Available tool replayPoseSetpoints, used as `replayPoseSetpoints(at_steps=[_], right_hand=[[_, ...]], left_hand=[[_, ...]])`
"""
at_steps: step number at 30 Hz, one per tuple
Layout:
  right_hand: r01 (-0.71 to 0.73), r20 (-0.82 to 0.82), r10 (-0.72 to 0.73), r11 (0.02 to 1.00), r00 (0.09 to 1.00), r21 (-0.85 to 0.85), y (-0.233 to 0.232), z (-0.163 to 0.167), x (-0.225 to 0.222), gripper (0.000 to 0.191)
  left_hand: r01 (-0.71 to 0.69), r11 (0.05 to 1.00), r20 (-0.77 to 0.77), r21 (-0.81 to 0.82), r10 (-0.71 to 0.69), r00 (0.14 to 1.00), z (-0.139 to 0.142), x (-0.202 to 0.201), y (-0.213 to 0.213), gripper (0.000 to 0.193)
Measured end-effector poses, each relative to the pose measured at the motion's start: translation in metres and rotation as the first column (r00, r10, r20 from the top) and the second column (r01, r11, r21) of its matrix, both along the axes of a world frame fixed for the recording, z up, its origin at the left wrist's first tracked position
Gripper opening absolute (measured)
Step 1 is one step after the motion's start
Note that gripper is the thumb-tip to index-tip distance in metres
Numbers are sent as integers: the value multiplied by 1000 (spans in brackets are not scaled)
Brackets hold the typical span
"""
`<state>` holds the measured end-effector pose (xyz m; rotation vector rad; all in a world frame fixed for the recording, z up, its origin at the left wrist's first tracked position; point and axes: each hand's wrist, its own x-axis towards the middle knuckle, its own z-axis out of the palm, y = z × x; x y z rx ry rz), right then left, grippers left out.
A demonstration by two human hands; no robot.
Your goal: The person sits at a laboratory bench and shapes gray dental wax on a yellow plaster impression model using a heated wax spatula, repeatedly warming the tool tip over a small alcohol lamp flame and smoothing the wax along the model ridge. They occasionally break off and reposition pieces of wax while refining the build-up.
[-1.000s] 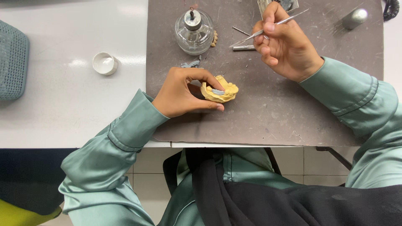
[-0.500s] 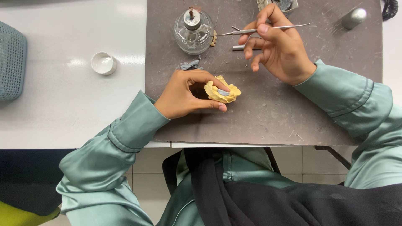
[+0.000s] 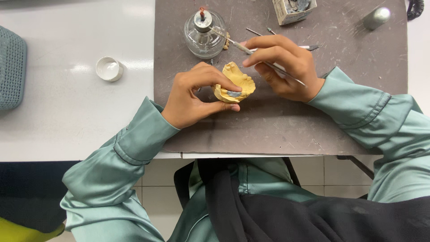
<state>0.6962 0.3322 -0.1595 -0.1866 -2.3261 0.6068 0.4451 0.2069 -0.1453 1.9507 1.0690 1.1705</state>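
Observation:
My left hand [image 3: 195,96] grips a yellow plaster dental cast [image 3: 235,83] between thumb and fingers, resting on the grey work mat [image 3: 286,121]. A patch of grey wax shows on the cast's front. My right hand [image 3: 284,67] sits just right of the cast and holds a thin metal instrument [image 3: 244,48] like a pen. Its tip reaches up and left to the wick of the glass spirit lamp [image 3: 204,29].
A small white cap [image 3: 109,68] lies on the white bench left of the mat. A grey mesh object [image 3: 11,67] is at the far left edge. Spare metal tools [image 3: 268,32], a small box [image 3: 293,10] and a silver cap [image 3: 376,18] lie along the mat's far side.
My right hand has come down and left toward the cast, and the instrument's tip has swung from pointing right to the lamp's wick. The view has shifted closer.

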Motion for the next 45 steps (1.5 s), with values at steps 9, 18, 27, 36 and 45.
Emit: replayPoseSetpoints(at_steps=[9,18,27,36,45], right_hand=[[-32,80,35,998,996,-48,-1,13,-10,46],[-9,162,13,1000,987,-29,-3,18,-14,58],[-14,174,25,998,984,-62,-1,39,-22,59],[-20,196,41,994,980,-107,-1,56,-27,56],[-20,176,55,980,983,-196,-1,62,-28,57]], left_hand=[[-28,1000,-1,-11,28,1000,10,-2,-1,35],[130,990,-157,-52,-137,978,10,4,-3,30],[207,972,-279,113,-169,945,42,-22,6,41],[-204,962,-523,180,269,809,65,-62,15,23],[-176,964,-583,201,262,769,71,-72,14,15]])
